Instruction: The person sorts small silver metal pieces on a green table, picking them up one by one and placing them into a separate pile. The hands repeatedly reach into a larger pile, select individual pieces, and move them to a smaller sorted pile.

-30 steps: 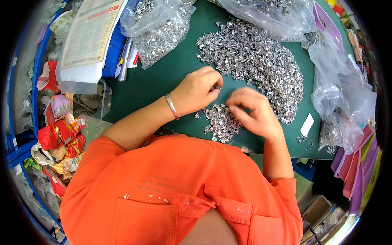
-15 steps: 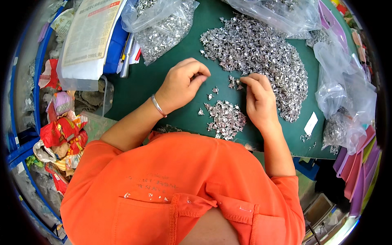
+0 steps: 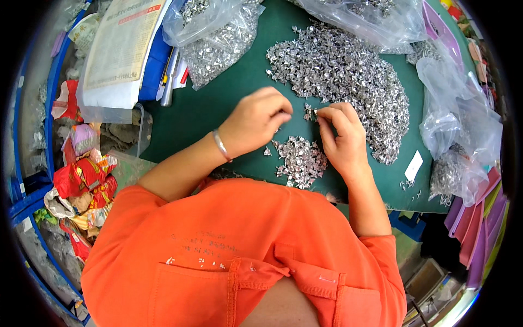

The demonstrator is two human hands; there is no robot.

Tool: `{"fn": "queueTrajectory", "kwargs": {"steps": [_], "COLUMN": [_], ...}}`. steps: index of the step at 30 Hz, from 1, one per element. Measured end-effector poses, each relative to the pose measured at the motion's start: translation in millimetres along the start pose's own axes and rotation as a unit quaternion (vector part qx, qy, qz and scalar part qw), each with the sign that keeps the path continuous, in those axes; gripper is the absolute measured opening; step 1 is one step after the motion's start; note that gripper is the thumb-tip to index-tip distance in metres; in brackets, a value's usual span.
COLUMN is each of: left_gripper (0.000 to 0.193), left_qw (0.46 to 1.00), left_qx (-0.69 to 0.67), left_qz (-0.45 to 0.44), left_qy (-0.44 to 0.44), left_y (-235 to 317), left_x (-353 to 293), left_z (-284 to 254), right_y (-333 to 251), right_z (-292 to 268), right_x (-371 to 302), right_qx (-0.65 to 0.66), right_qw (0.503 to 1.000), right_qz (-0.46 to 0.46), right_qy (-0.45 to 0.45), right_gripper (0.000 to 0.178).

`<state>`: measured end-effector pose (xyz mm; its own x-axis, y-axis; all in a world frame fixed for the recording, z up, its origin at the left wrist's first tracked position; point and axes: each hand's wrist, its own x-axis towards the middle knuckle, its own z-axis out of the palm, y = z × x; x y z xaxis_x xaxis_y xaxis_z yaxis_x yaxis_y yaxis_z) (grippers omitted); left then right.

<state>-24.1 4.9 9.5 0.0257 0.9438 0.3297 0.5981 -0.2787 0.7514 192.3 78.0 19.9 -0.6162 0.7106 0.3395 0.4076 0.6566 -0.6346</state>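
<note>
Green desk (image 3: 185,122) with small silvery metal pieces in a large heap (image 3: 348,76) and a small heap (image 3: 301,162).

Near the person's orange shirt (image 3: 229,229), the small heap lies between the two forearms; the large heap spreads beyond the right hand (image 3: 344,139). That hand's thumb and fingers are narrowly spaced, their tips at a few loose pieces (image 3: 309,112); whether they grip one, I cannot tell. Left hand (image 3: 256,120), slightly blurred, has thumb and fingers close together above the desk, contents unclear. Clear bag (image 3: 218,57) of similar pieces rests at upper left; white card (image 3: 413,165) lies right of the right forearm.
</note>
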Motion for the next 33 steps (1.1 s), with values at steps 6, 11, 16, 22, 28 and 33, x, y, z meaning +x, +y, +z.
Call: {"fn": "queueTrajectory", "kwargs": {"steps": [6, 11, 16, 22, 28, 33], "left_gripper": [0.006, 0.017, 0.011, 0.015, 0.02, 0.017], "left_qw": [0.921, 0.911, 0.919, 0.992, 0.988, 0.995], "left_qx": [0.202, 0.326, 0.244, 0.059, 0.097, 0.054], "left_qz": [0.048, -0.049, 0.107, 0.107, 0.119, 0.083], "left_qy": [0.331, 0.248, 0.29, -0.04, -0.032, -0.026], "left_y": [-17, -58, -7, 13, 3, 5], "left_x": [55, 70, 73, 25, 20, 19], "left_z": [-84, -116, -69, 13, 43, 36], "right_y": [7, 7, 10, 12, 7, 9], "right_z": [-9, -1, 1, -21, -5, 1], "right_x": [-2, -7, -13, -22, -22, -25], "right_qx": [-0.013, -0.012, -0.056, 0.007, -0.006, 0.036], "right_qw": [0.999, 0.999, 0.998, 0.998, 0.999, 0.999], "right_qz": [0.044, 0.032, -0.008, 0.037, 0.027, 0.012], "right_qy": [0.009, -0.002, -0.021, -0.045, 0.029, -0.007], "right_gripper": [0.011, 0.011, 0.01, 0.011, 0.011, 0.011]}}
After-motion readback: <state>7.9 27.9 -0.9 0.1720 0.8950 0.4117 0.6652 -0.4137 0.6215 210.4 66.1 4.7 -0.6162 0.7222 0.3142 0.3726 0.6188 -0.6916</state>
